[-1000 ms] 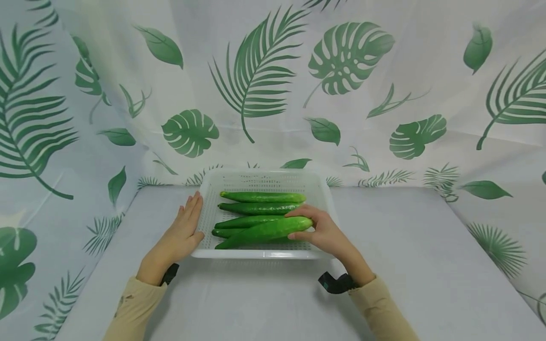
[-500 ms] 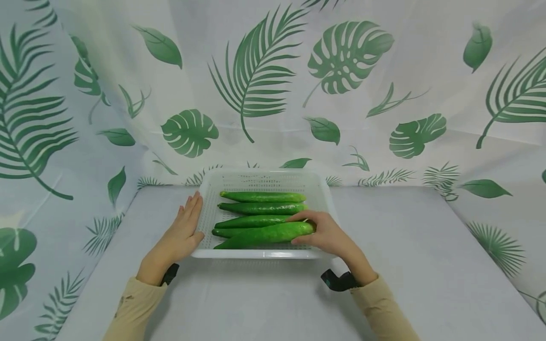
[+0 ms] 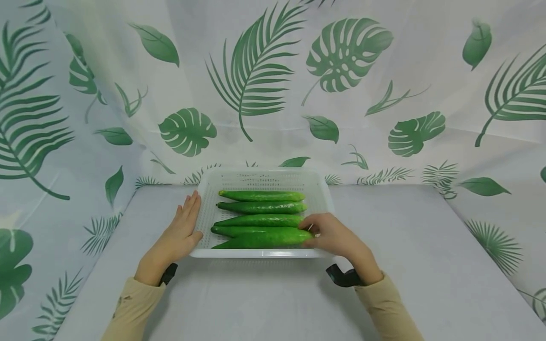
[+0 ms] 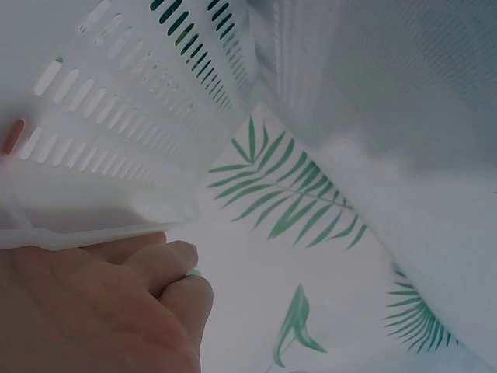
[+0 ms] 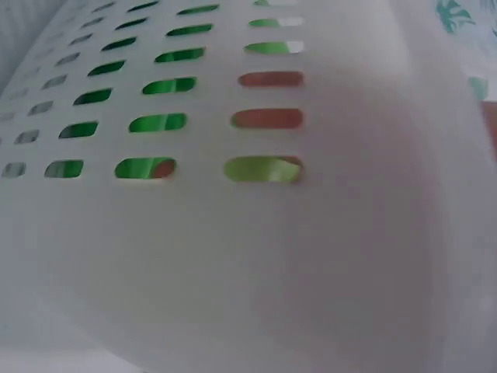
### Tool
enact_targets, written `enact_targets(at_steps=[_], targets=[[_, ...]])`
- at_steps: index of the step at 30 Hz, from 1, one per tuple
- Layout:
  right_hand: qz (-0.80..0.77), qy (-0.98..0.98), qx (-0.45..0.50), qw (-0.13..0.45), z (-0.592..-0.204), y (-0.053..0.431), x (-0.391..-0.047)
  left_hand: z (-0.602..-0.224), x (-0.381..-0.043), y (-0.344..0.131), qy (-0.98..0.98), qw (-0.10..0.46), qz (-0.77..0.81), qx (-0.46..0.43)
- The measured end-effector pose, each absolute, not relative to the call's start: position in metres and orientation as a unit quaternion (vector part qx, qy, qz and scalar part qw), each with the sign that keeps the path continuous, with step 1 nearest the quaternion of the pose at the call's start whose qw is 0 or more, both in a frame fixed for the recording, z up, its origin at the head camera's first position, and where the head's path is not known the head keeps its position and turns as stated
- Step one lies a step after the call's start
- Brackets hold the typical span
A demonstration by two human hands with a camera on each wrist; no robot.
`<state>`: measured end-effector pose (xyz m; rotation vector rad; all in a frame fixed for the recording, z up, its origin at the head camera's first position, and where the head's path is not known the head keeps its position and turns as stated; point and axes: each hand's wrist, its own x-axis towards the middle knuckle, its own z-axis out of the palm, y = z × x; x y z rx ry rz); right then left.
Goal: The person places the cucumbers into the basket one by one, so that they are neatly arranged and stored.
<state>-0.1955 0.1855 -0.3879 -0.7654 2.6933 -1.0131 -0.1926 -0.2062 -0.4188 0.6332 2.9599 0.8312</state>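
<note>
A white perforated plastic basket [image 3: 260,254] stands on the table with several green cucumbers [image 3: 261,207] lying side by side in it. At its left rim, my left hand [image 3: 178,233] holds the edge, thumb over the inner side. The left wrist view shows that hand [image 4: 116,303] at the rim, with what looks like a fingertip behind a slot. My right hand [image 3: 334,236] reaches over the right end. Its thumb and fingers bracket the tip of the nearest cucumber [image 3: 264,237], which lies along the front wall. Through the slots in the right wrist view, parts of the fingers [image 5: 270,118] show beside green skin.
The light grey tabletop [image 3: 405,246] extends on both sides and in front of the basket. Behind it hangs a white curtain [image 3: 264,147] printed with green leaves, and more of it drapes at the left and right.
The nearest cucumber's right end has been lowered, so it now lies level in the front of the basket. My right hand has moved slightly down and right. The left hand keeps its place.
</note>
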Motion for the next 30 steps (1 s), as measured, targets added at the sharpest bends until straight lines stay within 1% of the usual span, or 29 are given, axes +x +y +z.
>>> enact_targets(at_steps=[4,12,21,25,30], targets=[[-0.289,0.917,-0.265,0.072,-0.389,0.181,-0.195,-0.419,-0.192,-0.206,0.943,0.001,0.267,0.201],[-0.257,0.929,-0.257,0.065,-0.391,0.175,-0.195,-0.417,-0.190,-0.206,0.941,-0.004,0.271,0.203],[-0.172,0.944,-0.280,0.032,-0.391,0.173,-0.196,-0.414,-0.189,-0.205,0.941,-0.003,0.272,0.202],[-0.165,0.947,-0.274,0.037,-0.390,0.173,-0.196,-0.414,-0.189,-0.205,0.940,-0.003,0.273,0.203],[-0.155,0.946,-0.280,0.063,-0.390,0.173,-0.197,-0.416,-0.190,-0.206,0.941,0.001,0.271,0.202]])
